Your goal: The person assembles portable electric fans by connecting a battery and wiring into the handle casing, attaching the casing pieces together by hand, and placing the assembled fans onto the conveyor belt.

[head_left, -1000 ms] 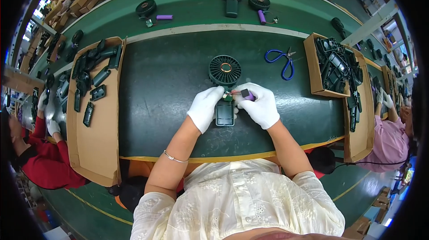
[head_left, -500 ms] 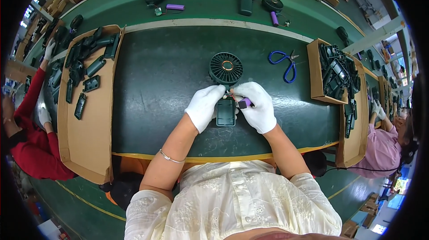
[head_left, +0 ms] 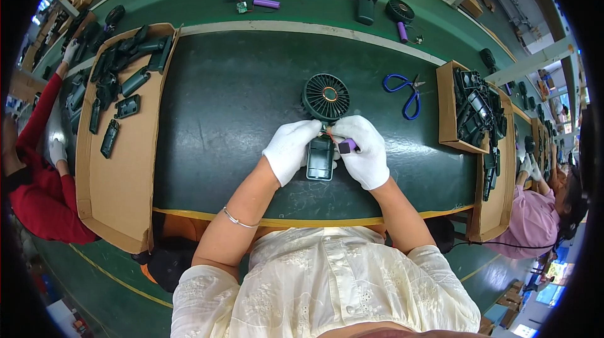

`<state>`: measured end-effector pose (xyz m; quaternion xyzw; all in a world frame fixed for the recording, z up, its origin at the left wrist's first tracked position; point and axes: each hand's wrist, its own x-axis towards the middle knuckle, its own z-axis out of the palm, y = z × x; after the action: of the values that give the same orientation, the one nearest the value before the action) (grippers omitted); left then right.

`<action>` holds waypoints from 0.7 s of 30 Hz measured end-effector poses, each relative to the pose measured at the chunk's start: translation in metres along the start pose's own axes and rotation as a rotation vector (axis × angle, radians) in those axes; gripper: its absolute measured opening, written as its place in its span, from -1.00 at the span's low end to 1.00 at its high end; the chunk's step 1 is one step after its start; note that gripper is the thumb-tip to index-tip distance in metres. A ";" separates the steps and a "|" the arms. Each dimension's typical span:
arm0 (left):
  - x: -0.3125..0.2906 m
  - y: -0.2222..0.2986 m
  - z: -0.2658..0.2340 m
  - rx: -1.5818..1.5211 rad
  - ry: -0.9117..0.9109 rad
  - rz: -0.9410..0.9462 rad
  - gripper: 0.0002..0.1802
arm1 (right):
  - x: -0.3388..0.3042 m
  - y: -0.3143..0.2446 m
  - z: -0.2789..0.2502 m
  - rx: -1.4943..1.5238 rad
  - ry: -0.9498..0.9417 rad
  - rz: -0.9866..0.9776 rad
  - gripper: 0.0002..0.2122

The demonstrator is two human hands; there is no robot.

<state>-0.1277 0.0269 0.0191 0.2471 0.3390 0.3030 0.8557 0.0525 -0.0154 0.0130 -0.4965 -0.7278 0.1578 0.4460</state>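
A dark green handheld fan (head_left: 326,97) lies in front of me, its round grille pointing away and its open handle shell (head_left: 320,160) toward me. My left hand (head_left: 291,149), in a white glove, is closed round the shell's left side, fingertips at the neck below the grille. Thin wires (head_left: 328,133) run there between both hands. My right hand (head_left: 363,149), also gloved, pinches near the neck and keeps a purple battery cell (head_left: 348,145) with a dark end in its fingers. The fingertips partly hide what they pinch.
Blue-handled snips (head_left: 410,100) lie to the right. Cardboard trays with dark plastic parts flank me, left (head_left: 119,193) and right (head_left: 500,212); a smaller carton (head_left: 445,108) sits on the right one. Fans and purple cells rest on the green strip (head_left: 302,7) beyond. Co-workers sit on both sides.
The whole view has turned slightly, so the fan and the snips appear a little further right. Both hands keep nearly the same grip at the fan's neck.
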 end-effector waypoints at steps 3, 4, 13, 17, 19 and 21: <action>-0.002 -0.001 -0.003 -0.004 -0.005 0.009 -0.67 | 0.002 -0.001 0.002 -0.067 -0.008 -0.072 -0.63; -0.001 0.000 -0.002 -0.010 -0.002 0.008 -0.69 | 0.002 -0.001 0.001 -0.127 -0.004 -0.113 -0.62; 0.003 -0.003 -0.006 0.056 0.056 0.043 -0.76 | -0.003 -0.008 0.003 -0.276 -0.062 -0.169 -0.64; 0.003 -0.004 -0.009 0.125 0.038 0.008 -0.70 | -0.005 -0.010 0.002 -0.284 -0.042 -0.171 -0.65; 0.003 -0.001 -0.009 0.265 0.026 0.005 -0.69 | -0.006 -0.009 0.003 -0.209 -0.047 -0.100 -0.67; 0.002 0.001 -0.006 0.411 0.015 0.001 -0.68 | -0.005 -0.009 0.001 -0.163 -0.036 -0.058 -0.66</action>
<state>-0.1318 0.0304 0.0151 0.4144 0.4001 0.2297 0.7845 0.0473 -0.0240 0.0157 -0.5071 -0.7601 0.0937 0.3954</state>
